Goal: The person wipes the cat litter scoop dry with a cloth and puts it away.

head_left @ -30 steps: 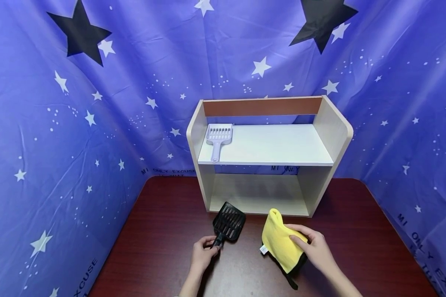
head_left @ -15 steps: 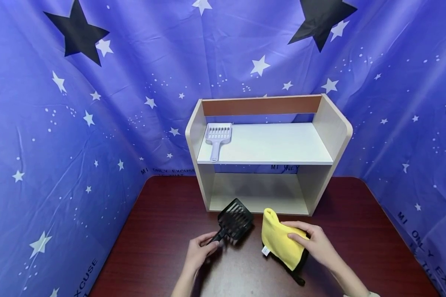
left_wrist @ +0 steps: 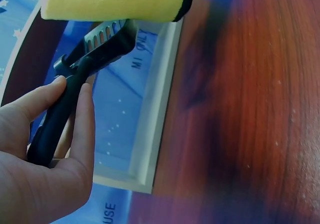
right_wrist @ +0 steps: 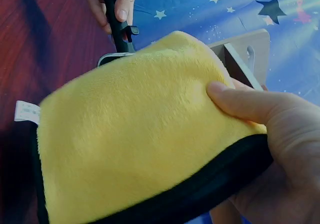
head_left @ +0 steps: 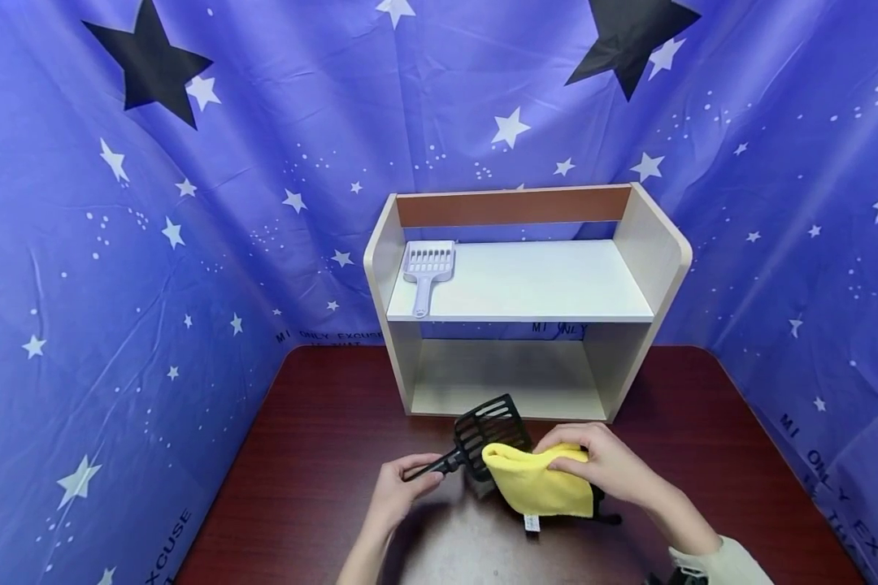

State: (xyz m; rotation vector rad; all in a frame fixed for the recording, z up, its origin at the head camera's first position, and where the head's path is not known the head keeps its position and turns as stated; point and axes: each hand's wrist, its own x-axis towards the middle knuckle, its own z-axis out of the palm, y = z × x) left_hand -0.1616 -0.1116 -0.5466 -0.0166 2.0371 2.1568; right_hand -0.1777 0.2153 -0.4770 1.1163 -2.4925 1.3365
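Note:
A black slotted litter scoop is held by its handle in my left hand, its head tilted up to the right above the table. In the left wrist view, thumb and fingers wrap the dark handle. My right hand pinches a folded yellow cloth with black edging and a white tag. The cloth overlaps the right part of the scoop's head in the head view and hides most of it in the right wrist view.
Behind the hands stands a two-level wooden shelf unit on the dark red table. A pale lavender litter scoop lies at the left of its white upper board. Blue star-patterned curtains surround the table.
My left hand has lifted the black scoop off the table and swung its head to the right. My right hand has brought the cloth leftward, over the scoop's head.

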